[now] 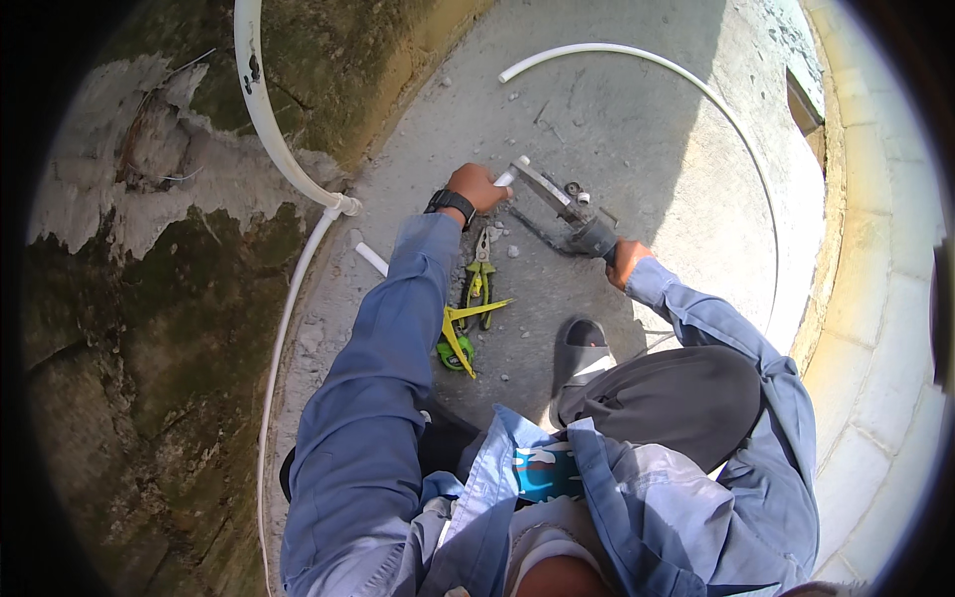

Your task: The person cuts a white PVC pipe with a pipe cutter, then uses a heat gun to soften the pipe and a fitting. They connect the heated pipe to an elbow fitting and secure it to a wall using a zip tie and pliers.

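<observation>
My left hand [477, 187], with a black watch at the wrist, is closed round a short white plastic pipe [508, 177]. Most of that pipe is hidden by the hand. In my right hand [626, 261] is the dark grey handle of a hacksaw-like tool [595, 237]. Its long metal frame [547, 186] reaches up to the pipe's end, seeming to touch it. Below my left hand lie combination pliers [478, 281] with green and black grips. Beside them is a green tape measure [455, 351] with yellow strips [474, 310] across it.
A curved white pipe [686, 72] lies on the concrete floor [607, 109]. Along the mossy wall [189, 328] at left, white pipe [267, 109] runs through a joint [348, 206]. Another pipe end [370, 259] shows beside my left sleeve. My sandalled foot [582, 363] is near.
</observation>
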`<state>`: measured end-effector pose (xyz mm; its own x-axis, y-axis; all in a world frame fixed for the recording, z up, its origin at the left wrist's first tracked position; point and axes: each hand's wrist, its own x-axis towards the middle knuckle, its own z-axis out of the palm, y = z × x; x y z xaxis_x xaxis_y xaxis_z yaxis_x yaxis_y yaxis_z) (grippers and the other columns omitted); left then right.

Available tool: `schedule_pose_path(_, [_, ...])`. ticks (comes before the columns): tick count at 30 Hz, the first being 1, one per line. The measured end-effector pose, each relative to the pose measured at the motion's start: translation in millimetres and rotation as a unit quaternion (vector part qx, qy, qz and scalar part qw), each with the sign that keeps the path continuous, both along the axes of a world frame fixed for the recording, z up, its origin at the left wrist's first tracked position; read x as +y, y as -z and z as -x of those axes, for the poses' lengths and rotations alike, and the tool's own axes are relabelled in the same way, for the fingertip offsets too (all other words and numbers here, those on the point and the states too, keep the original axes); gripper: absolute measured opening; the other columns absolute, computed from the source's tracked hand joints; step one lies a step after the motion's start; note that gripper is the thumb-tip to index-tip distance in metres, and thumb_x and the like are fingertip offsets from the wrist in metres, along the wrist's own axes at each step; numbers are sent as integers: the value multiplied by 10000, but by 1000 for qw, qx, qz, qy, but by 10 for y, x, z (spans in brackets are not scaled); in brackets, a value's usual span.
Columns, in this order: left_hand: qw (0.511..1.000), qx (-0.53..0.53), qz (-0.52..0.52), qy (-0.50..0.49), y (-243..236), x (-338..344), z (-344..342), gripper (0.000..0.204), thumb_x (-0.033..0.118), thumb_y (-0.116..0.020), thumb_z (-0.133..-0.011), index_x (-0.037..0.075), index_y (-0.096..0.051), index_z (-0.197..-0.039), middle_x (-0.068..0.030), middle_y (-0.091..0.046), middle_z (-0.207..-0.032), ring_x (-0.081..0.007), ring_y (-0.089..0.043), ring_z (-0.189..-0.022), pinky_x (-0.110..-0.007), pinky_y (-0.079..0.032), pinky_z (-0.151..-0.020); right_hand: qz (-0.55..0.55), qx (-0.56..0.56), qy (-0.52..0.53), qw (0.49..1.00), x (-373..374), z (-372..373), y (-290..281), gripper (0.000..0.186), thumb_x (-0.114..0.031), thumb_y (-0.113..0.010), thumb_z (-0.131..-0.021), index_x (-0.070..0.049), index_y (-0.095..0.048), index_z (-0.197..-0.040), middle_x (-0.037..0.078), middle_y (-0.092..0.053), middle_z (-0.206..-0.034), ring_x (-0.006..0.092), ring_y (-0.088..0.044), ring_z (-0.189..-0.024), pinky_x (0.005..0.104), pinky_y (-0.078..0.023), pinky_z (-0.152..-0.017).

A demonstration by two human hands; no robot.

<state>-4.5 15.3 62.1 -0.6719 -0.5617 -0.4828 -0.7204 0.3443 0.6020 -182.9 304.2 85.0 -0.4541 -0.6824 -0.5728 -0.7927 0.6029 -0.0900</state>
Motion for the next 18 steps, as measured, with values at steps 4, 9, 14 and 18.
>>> schedule_pose_path(4, [995,21,-68,63,234,-222,-50,321,354,-706,-835,72,-763,-978,-123,-713,-891,-211,-643,-808,-362,-481,-743,-4,5,1,1000,-23,-15,-6,370,-205,-655,-745,-15,-597,-1058,250,-675,-878,421,-675,-866,476,-559,-744])
schedule_pose_path(9, [989,32,-141,28,82,-186,-69,305,337,-693,-846,65,-763,-964,-140,-715,-956,-211,-636,-855,-354,-474,-792,-10,20,7,1000,-13,-35,-67,385,-211,-666,-740,-13,-594,-1062,251,-680,-876,420,-680,-863,477,-561,-736])
schedule_pose_path(14, [990,55,-126,-36,156,-111,-91,312,341,-726,-811,66,-767,-952,-130,-724,-922,-213,-651,-826,-353,-487,-778,-14,15,5,1000,-40,-43,-94,388,-214,-670,-739,-8,-594,-1059,255,-681,-876,425,-681,-862,475,-561,-730])
schedule_pose_path(18, [997,23,-60,-42,106,-34,-106,316,343,-755,-780,72,-770,-941,-134,-730,-881,-243,-677,-780,-362,-516,-717,13,-5,-5,1000,-15,-22,-35,375,-214,-661,-748,-4,-591,-1051,259,-680,-873,430,-679,-858,474,-560,-726])
